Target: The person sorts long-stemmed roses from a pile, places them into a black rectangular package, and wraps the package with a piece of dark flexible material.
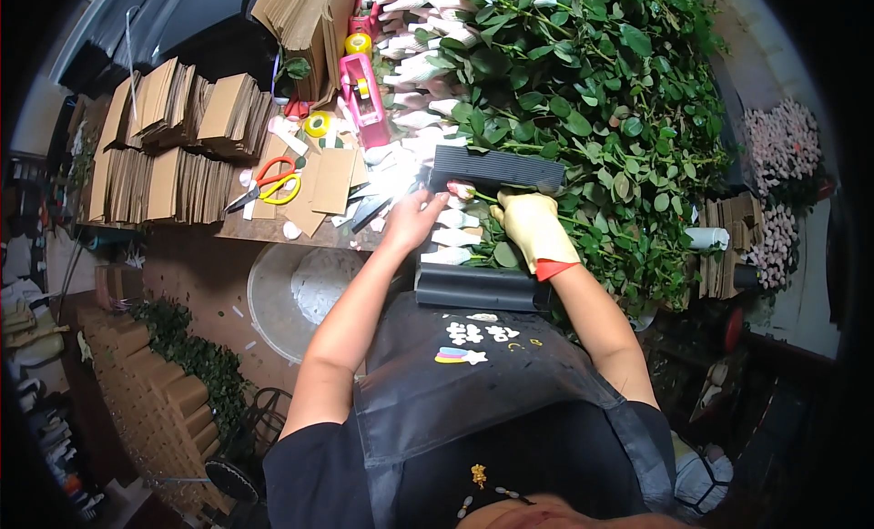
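- Here we are at the counter [300, 234], and it's one pink rose [462, 190] getting all the attention, its bloom bare while its neighbours wear white sleeves [451, 256].
- The rose lies right between the two hands, just on the near side of the ribbed black block [499, 169].
- On the right, the gloved right hand [534, 226] has its fingers curled down over the stem side; it looks closed on the rose's stem, though the glove hides the exact grip.
- Over on the left, the bare left hand [417, 219] bends its fingertips in beside the bloom; whether they pinch it or merely hover close, I cannot tell, with that glare so near.
- The step in hand, by my reading: setting this rose in place with the sleeved ones, bloom leftward, stem to the right.
- What does the next move call for? I'd say a light touch at the bloom and a steady stem, so the head sits level with the row and no petals bruise.
- Nearer the body, a smooth black channel [482, 286] borders the row, close by the apron [482, 374].
- Beyond the right hand, a thick heap of leafy stems [592, 119]; off to the left, well apart from the rose, scissors [259, 191] and a pink tape dispenser [369, 128].
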### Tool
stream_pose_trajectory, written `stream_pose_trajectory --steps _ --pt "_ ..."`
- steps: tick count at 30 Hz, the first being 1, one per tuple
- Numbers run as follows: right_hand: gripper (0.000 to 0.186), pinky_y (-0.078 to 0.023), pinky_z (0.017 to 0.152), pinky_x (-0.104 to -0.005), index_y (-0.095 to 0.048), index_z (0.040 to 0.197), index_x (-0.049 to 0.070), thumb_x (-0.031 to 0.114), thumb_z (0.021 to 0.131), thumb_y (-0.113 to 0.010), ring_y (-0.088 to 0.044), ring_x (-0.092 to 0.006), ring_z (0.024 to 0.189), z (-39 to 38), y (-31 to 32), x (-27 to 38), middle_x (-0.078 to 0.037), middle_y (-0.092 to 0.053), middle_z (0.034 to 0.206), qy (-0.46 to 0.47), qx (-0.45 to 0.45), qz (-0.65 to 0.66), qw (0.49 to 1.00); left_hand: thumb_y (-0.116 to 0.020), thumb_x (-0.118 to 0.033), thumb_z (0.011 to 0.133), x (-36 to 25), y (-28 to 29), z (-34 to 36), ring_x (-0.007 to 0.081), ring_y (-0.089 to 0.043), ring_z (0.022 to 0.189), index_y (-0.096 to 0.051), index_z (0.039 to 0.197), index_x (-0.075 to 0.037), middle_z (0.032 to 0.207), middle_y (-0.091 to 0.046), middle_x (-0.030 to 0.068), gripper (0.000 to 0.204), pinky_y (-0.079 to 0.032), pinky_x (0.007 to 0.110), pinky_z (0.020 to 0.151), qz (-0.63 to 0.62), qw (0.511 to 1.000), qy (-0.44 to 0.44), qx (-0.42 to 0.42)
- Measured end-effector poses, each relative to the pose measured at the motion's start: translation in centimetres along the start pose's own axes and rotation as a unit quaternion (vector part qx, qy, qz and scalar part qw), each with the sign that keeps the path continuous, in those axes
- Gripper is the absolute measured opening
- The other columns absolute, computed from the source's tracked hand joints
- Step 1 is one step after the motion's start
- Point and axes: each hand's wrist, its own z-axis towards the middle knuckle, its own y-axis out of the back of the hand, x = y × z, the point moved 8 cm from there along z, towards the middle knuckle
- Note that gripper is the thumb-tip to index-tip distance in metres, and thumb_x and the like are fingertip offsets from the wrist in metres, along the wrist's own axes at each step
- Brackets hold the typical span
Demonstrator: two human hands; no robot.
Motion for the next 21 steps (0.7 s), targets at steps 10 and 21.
stream_pose_trajectory --steps 10,21 --pt "0.035 -0.057 0.084 -0.0489 -0.073 0.112 0.009 0.039 0.100 -0.061 -0.074 -0.0367 0.093 -0.3 0.0 -0.7 -0.020 -0.075 0.094 -0.004 0.011 0.024 1.000 -0.061 -0.016 0.097 0.2 4.8 -1.6 0.0080 -0.056 0.061 -0.062 0.078 -0.009 0.064 -0.057 -0.0017 0.021 -0.046 0.026 0.058 -0.281 0.947 0.100 -0.123" --pt "0.046 -0.058 0.080 -0.0477 -0.065 0.111 0.007 0.048 0.093 -0.070 -0.074 -0.0356 0.093 -0.7 -1.4 0.5 -0.016 -0.076 0.095 -0.001 0.004 -0.017 1.000 -0.075 -0.026 0.094 -2.4 -0.1 -2.7 0.0108 -0.062 0.074 -0.070 0.089 -0.002 0.077 -0.068 0.0044 0.025 -0.051 0.030 0.072 0.082 0.989 -0.019 0.119"
